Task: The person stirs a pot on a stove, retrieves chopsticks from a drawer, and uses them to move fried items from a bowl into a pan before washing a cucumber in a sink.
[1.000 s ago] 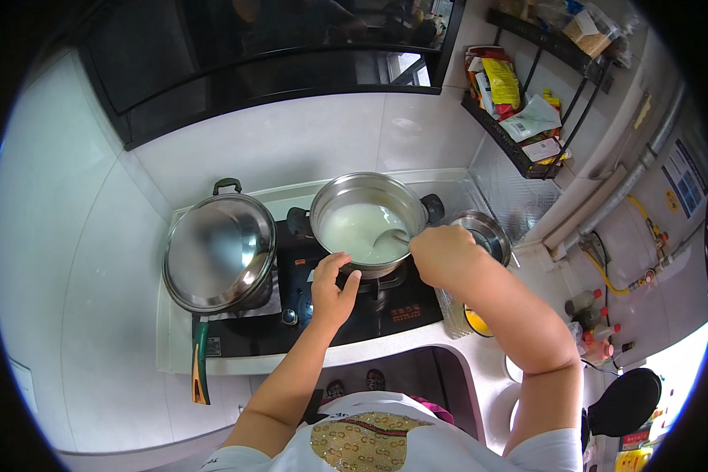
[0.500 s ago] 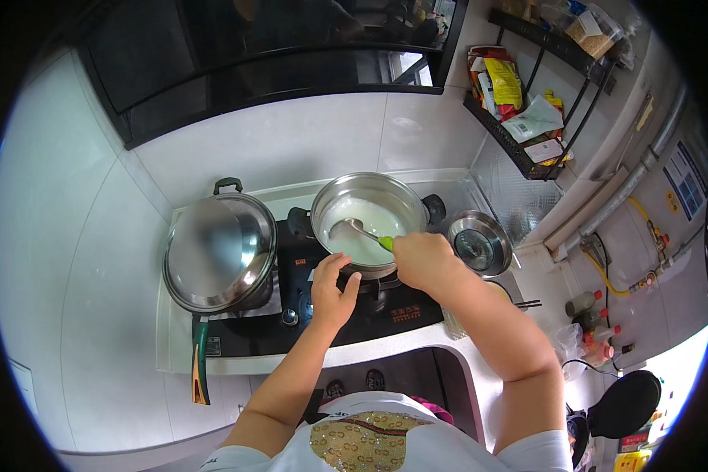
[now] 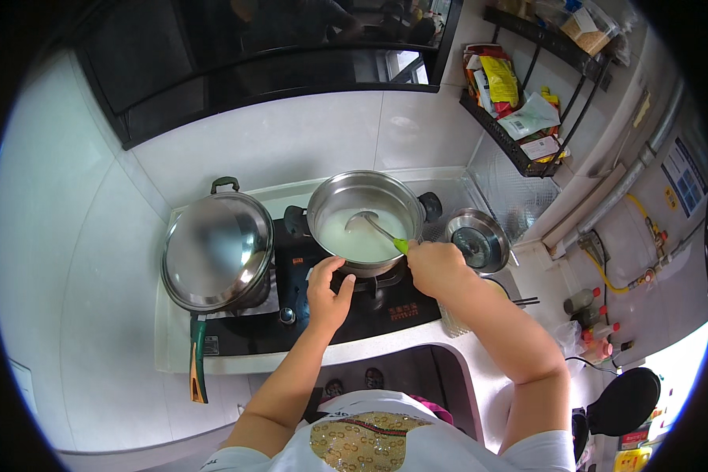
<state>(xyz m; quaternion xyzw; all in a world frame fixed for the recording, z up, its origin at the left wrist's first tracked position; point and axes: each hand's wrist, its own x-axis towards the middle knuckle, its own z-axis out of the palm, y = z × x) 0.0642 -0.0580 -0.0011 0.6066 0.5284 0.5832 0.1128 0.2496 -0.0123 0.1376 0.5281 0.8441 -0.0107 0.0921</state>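
From here I see the ladle in the steel pot, its head in the milky liquid. The right hand, at the pot's near-right side, has its grip wrapped round the green handle. The left hand, its grip spread and holding nothing, is at the pot's near-left wall; whether it touches, I can't tell. A brisk stroke could slop liquid over the pot's rim onto that hand.

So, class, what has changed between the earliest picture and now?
In the pot, the spoon has its head farther left and back, still held by the right hand, its green handle now showing. The left hand stays by the pot's near rim; the lidded pan is unmoved.
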